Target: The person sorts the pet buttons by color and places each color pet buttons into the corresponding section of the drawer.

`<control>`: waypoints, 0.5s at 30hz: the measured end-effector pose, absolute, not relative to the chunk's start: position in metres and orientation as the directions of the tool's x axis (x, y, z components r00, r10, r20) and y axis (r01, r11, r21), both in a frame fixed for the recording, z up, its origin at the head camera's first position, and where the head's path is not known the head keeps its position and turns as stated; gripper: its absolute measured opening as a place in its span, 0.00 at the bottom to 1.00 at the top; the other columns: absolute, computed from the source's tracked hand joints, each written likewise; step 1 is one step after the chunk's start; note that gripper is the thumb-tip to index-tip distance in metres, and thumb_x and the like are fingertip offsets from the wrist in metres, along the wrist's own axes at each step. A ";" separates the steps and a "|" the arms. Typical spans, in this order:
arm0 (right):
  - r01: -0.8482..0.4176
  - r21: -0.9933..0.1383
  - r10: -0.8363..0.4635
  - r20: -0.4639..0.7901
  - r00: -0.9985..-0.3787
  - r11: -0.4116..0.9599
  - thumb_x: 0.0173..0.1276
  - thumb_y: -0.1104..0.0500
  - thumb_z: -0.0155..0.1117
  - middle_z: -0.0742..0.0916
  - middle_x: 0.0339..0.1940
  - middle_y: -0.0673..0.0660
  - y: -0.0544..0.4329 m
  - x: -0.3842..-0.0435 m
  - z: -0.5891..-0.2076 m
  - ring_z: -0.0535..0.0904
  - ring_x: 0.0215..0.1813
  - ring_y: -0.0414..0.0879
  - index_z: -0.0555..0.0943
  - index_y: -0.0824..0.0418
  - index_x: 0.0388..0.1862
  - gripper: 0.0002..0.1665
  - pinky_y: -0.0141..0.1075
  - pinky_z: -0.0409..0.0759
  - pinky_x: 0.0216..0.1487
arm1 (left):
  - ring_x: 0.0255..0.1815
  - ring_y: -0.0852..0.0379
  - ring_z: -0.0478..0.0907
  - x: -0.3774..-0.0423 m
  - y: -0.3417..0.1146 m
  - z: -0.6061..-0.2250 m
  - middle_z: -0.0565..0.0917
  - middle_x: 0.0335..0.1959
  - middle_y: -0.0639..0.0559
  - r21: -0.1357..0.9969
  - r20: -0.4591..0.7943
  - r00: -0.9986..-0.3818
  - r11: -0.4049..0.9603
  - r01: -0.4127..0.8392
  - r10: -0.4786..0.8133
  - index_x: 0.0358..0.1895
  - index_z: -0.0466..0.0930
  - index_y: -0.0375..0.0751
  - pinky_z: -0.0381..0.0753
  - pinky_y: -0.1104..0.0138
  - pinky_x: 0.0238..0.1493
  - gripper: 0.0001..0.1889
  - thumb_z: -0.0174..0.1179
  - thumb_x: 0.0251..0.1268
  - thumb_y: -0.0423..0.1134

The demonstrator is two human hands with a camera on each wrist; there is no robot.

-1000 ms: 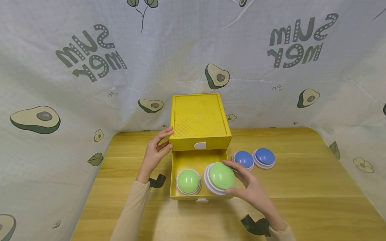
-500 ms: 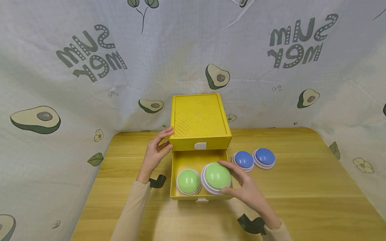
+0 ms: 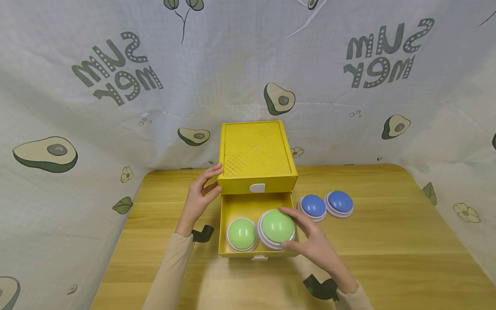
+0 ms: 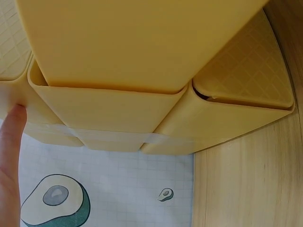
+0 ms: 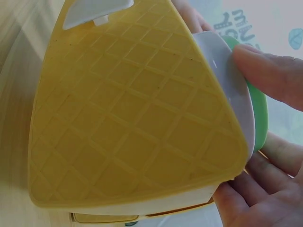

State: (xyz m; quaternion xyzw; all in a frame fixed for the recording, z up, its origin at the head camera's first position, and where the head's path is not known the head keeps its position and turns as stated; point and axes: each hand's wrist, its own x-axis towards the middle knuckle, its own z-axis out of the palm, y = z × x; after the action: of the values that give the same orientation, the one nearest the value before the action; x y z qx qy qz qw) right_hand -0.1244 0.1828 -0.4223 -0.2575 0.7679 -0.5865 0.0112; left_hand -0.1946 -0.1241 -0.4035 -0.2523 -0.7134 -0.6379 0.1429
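Note:
A yellow two-drawer box (image 3: 255,148) stands on the table with its lower drawer (image 3: 252,202) pulled out. My left hand (image 3: 199,193) presses its fingertips against the box's left side; in the left wrist view one straight finger (image 4: 13,142) touches the wall. My right hand (image 3: 315,241) grips a green buzzer button (image 3: 278,226) with a white base, thumb at the near side and fingers at the far side. That button overlaps the drawer's right half, and the right wrist view shows its base rising above the drawer front (image 5: 137,109). Another green buzzer button (image 3: 242,234) sits in the drawer's left half.
Two blue buzzer buttons (image 3: 313,206) (image 3: 340,201) lie side by side on the wooden table (image 3: 387,241), right of the drawer. A white cloth (image 3: 240,56) with avocado prints hangs behind and around the table. The upper drawer (image 3: 236,186) is closed.
My right hand has moved slightly left with the green buzzer button, bringing it further over the drawer beside the other green one. The left hand has stayed in place.

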 end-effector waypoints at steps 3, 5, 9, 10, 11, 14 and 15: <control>-0.395 -0.894 -0.411 0.285 -0.866 0.212 0.48 0.67 0.77 0.75 0.63 0.61 0.182 -0.125 -0.423 0.66 0.66 0.36 0.70 0.62 0.66 0.44 0.24 0.59 0.67 | 0.64 0.62 0.68 -0.195 -0.124 -0.404 0.66 0.65 0.28 0.837 0.527 -0.831 0.062 0.544 0.177 0.56 0.70 0.20 0.74 0.50 0.57 0.20 0.56 0.59 0.15; -0.405 -0.883 -0.416 0.285 -0.864 0.236 0.48 0.66 0.77 0.76 0.63 0.60 0.182 -0.124 -0.423 0.66 0.66 0.37 0.70 0.62 0.66 0.44 0.24 0.59 0.66 | 0.64 0.62 0.68 -0.195 -0.124 -0.405 0.66 0.65 0.29 0.836 0.528 -0.831 0.064 0.545 0.175 0.56 0.70 0.20 0.74 0.50 0.57 0.20 0.56 0.59 0.15; -0.415 -0.872 -0.428 0.281 -0.859 0.261 0.50 0.66 0.76 0.77 0.62 0.59 0.183 -0.124 -0.423 0.66 0.66 0.37 0.71 0.62 0.66 0.42 0.24 0.59 0.66 | 0.65 0.57 0.67 -0.199 -0.126 -0.412 0.67 0.66 0.34 0.834 0.534 -0.828 0.057 0.549 0.172 0.57 0.71 0.22 0.74 0.51 0.57 0.21 0.56 0.59 0.15; -0.416 -0.873 -0.432 0.282 -0.857 0.256 0.52 0.66 0.75 0.77 0.63 0.60 0.183 -0.124 -0.423 0.65 0.67 0.37 0.71 0.62 0.65 0.40 0.24 0.59 0.66 | 0.65 0.56 0.67 -0.201 -0.127 -0.416 0.67 0.67 0.36 0.832 0.536 -0.826 0.055 0.552 0.172 0.58 0.71 0.23 0.74 0.51 0.57 0.22 0.56 0.59 0.15; -0.419 -0.874 -0.437 0.285 -0.853 0.246 0.53 0.67 0.73 0.76 0.63 0.60 0.183 -0.124 -0.423 0.65 0.67 0.38 0.71 0.63 0.65 0.39 0.24 0.58 0.66 | 0.66 0.55 0.67 -0.203 -0.128 -0.420 0.68 0.67 0.38 0.830 0.540 -0.824 0.053 0.555 0.173 0.58 0.71 0.24 0.75 0.52 0.57 0.22 0.56 0.59 0.15; -0.423 -0.881 -0.454 0.295 -0.841 0.212 0.58 0.70 0.69 0.76 0.63 0.61 0.185 -0.125 -0.423 0.64 0.68 0.38 0.71 0.64 0.65 0.34 0.24 0.58 0.66 | 0.66 0.54 0.67 -0.207 -0.129 -0.427 0.68 0.68 0.40 0.834 0.536 -0.826 0.046 0.550 0.173 0.58 0.71 0.25 0.75 0.54 0.58 0.22 0.57 0.59 0.16; -0.426 -0.881 -0.459 0.298 -0.837 0.204 0.59 0.70 0.68 0.76 0.64 0.62 0.185 -0.126 -0.423 0.64 0.68 0.38 0.71 0.65 0.65 0.33 0.24 0.58 0.66 | 0.66 0.55 0.67 -0.206 -0.129 -0.425 0.68 0.67 0.39 0.832 0.537 -0.825 0.049 0.552 0.174 0.58 0.71 0.25 0.75 0.53 0.57 0.22 0.57 0.59 0.16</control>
State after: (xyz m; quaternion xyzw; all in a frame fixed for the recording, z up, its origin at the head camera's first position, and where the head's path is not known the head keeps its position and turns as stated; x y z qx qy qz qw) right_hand -0.1256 0.1849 -0.4228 -0.2852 0.7758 -0.5627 0.0146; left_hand -0.2055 -0.1286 -0.4248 -0.2560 -0.7089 -0.6404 0.1478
